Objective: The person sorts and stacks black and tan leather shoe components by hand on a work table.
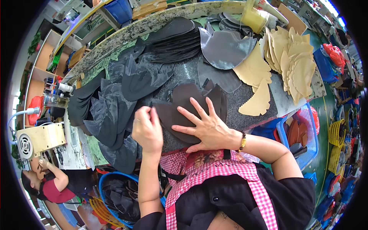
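Note:
My right hand [207,124] lies flat with its fingers spread on a black shoe-upper piece [168,115], pressing it onto more dark pieces at the table's near edge. Close to that piece's left tip is my left hand [147,128], closed with thumb against fingers; what it holds, if anything, is hidden. Left of it, dusty-looking black cut pieces [109,111] overlap in a loose heap. Behind my hands rises a neat stack of black pieces [172,42]. A shiny grey piece [226,48] rests beyond, beside tan scallop-edged pieces [255,101].
A pile of tan pieces [293,57] covers the table's right end, near a yellowish container [253,19]. Below the right edge stands a blue basket [312,142]; a blue tub [101,184] of black pieces is at lower left. A co-worker [57,188] is at far left, near a cream machine [42,140].

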`<state>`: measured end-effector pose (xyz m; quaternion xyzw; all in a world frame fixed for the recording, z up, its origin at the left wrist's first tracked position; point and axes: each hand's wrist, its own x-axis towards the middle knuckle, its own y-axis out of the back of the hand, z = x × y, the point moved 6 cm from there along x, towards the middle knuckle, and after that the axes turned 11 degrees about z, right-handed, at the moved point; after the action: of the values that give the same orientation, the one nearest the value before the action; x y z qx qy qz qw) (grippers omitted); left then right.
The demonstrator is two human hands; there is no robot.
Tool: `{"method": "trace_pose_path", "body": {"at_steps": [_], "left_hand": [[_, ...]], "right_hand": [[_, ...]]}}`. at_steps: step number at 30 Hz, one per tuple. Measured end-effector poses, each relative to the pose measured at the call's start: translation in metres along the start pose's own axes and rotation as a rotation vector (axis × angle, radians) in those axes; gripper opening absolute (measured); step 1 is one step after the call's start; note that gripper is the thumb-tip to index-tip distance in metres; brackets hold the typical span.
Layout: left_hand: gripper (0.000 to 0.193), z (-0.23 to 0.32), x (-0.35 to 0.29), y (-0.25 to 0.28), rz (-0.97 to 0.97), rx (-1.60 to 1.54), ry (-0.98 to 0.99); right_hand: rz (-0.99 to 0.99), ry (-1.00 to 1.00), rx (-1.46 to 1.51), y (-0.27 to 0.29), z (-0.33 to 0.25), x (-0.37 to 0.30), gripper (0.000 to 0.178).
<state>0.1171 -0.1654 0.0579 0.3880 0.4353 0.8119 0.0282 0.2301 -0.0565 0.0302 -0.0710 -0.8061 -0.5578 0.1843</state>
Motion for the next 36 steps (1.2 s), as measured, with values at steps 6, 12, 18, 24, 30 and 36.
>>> {"method": "trace_pose_path", "body": {"at_steps": [6, 12, 18, 24, 30, 36], "left_hand": [[0.035, 0.009, 0.003, -0.015, -0.202, -0.214, -0.201], [0.017, -0.069, 0.058, -0.03, -0.144, -0.191, 0.031], [0.016, 0.051, 0.033, 0.047, 0.224, -0.081, -0.412], [0.035, 0.081, -0.066, 0.001, -0.156, -0.213, -0.491], [0.025, 0.088, -0.032, -0.019, -0.446, -1.326, 0.519], [0.022, 0.086, -0.007, -0.013, -0.144, -0.974, 0.24]], "right_hand": [[0.082, -0.115, 0.173, 0.006, 0.017, -0.013, 0.07], [0.097, -0.567, 0.022, 0.102, 0.104, -0.061, 0.044], [0.109, -0.442, -0.03, 0.102, 0.115, -0.109, 0.045], [0.009, -0.368, -0.064, 0.097, 0.115, -0.069, 0.036], [0.457, -0.554, 0.553, 0.09, 0.032, -0.021, 0.041], [0.706, -0.387, 0.396, 0.094, 0.02, -0.013, 0.02]]}}
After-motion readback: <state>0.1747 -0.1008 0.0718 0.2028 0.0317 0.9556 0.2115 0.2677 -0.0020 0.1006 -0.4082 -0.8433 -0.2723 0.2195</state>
